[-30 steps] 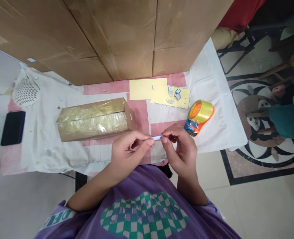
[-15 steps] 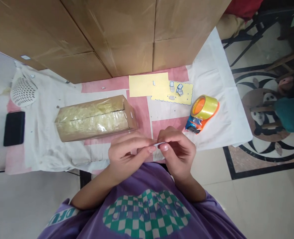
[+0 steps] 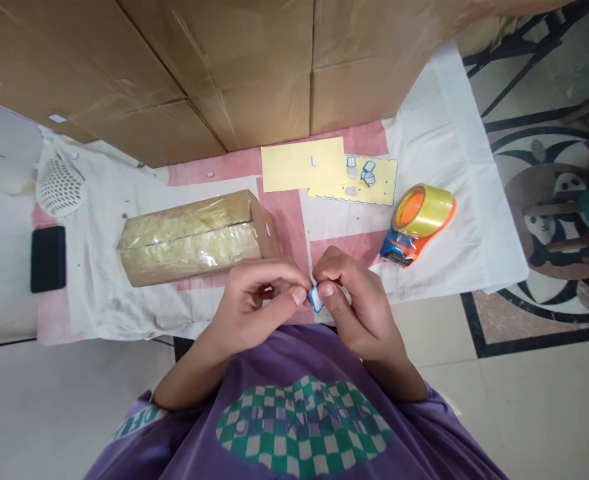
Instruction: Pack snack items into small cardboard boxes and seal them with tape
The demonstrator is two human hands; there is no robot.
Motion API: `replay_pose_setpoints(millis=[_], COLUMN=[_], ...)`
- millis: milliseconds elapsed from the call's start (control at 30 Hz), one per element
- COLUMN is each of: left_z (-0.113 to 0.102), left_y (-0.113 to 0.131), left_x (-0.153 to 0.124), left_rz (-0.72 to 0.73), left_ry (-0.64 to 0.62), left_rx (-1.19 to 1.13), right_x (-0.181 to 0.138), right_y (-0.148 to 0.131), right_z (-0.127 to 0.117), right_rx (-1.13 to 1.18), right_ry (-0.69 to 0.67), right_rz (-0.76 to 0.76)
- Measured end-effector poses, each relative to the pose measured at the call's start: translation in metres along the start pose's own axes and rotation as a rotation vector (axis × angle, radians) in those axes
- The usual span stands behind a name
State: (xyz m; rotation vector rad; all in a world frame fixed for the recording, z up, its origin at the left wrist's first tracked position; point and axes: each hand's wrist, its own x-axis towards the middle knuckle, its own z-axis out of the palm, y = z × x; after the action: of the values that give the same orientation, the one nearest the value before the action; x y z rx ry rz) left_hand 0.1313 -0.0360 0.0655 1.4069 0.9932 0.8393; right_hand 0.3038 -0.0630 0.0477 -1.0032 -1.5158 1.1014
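Observation:
A small white label with a blue border (image 3: 316, 299) is between my hands, in front of my chest. My right hand (image 3: 362, 307) pinches its upper right edge between thumb and forefinger. From the other side, my left hand (image 3: 259, 303) is closed, its thumb and fingertips meeting at the label's left edge. Just beyond my left hand lies a long cardboard box (image 3: 194, 233) sealed along its top with clear tape. To the right, an orange and blue tape dispenser (image 3: 400, 248) carries a roll of yellowish tape (image 3: 437, 210).
Large cardboard boxes (image 3: 244, 73) wall off the far side. Before them lie a plain yellow sheet (image 3: 284, 167) and a yellow backing sheet (image 3: 382, 190) with several blue-edged pieces. A black phone (image 3: 48, 260) and a white perforated object (image 3: 60, 187) are at left on the cloth (image 3: 109, 307).
The label has turned from edge-on to showing its white face and blue border. My left thumb has shifted slightly, and the whole view has moved a little.

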Motion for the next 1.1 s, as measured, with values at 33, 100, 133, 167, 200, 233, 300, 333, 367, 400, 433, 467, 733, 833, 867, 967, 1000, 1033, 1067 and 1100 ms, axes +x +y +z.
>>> replay_pose_setpoints(millis=[33,100,133,167,200,233,300,333,367,400,433,467,733,833,867,967,1000,1033,1067,1100], left_z=[0.0,0.001,0.001,0.001,0.001,0.001,0.001,0.001,0.001,0.001,0.001,0.001,0.003,0.004,0.004,0.003,0.003,0.002,0.002,0.002], left_y=[0.0,0.0,-0.001,-0.001,-0.002,-0.002,-0.003,-0.004,-0.004,-0.004,-0.004,-0.004,-0.001,0.0,0.0,0.0,0.0,-0.001,-0.001,-0.002], left_x=[0.001,0.002,0.003,0.004,0.005,0.006,0.008,0.009,0.01,0.012,0.013,0.014,0.019,0.02,0.021,0.021,0.022,0.022,0.021,0.021], left_rz=[-0.009,-0.013,-0.009,-0.004,-0.001,0.001,-0.004,-0.007,-0.007,-0.002,0.009,0.022,0.033,0.012,0.006,0.004,0.005,0.007,0.011,0.018], left_ry=[-0.001,-0.011,-0.022,-0.034,-0.046,-0.058,-0.074,-0.083,-0.092,-0.104,-0.118,-0.133,-0.14,-0.147,-0.152,-0.174,-0.182,-0.19,-0.194,-0.192], left_rx=[-0.011,-0.025,-0.03,-0.033,-0.035,-0.032,-0.014,-0.002,0.01,0.019,0.025,0.029,0.099,0.054,0.046,0.056,0.064,0.073,0.083,0.094], right_x=[0.0,0.0,0.0,0.0,0.0,-0.001,-0.001,-0.001,-0.001,-0.001,-0.001,-0.001,-0.002,-0.003,-0.003,-0.004,-0.005,-0.005,-0.006,-0.007], right_y=[0.0,0.001,0.002,0.002,0.003,0.003,0.004,0.004,0.005,0.005,0.005,0.005,0.007,0.006,0.005,0.004,0.004,0.004,0.005,0.006], right_z=[-0.001,-0.003,-0.004,-0.004,-0.005,-0.006,-0.008,-0.009,-0.009,-0.01,-0.011,-0.012,-0.013,-0.014,-0.014,-0.015,-0.014,-0.013,-0.012,-0.011], right_rx=[0.0,-0.002,-0.005,-0.009,-0.016,-0.023,-0.031,-0.032,-0.032,-0.03,-0.028,-0.025,-0.042,-0.067,-0.076,-0.093,-0.099,-0.106,-0.118,-0.136], right_ry=[-0.017,-0.04,-0.042,-0.041,-0.037,-0.034,-0.027,-0.025,-0.022,-0.018,-0.016,-0.015,0.025,0.039,0.043,0.051,0.052,0.063,0.089,0.134], right_rz=[0.007,0.009,0.005,-0.001,-0.006,-0.01,-0.013,-0.013,-0.012,-0.014,-0.016,-0.02,-0.009,-0.011,-0.012,-0.014,-0.011,-0.01,-0.014,-0.028])
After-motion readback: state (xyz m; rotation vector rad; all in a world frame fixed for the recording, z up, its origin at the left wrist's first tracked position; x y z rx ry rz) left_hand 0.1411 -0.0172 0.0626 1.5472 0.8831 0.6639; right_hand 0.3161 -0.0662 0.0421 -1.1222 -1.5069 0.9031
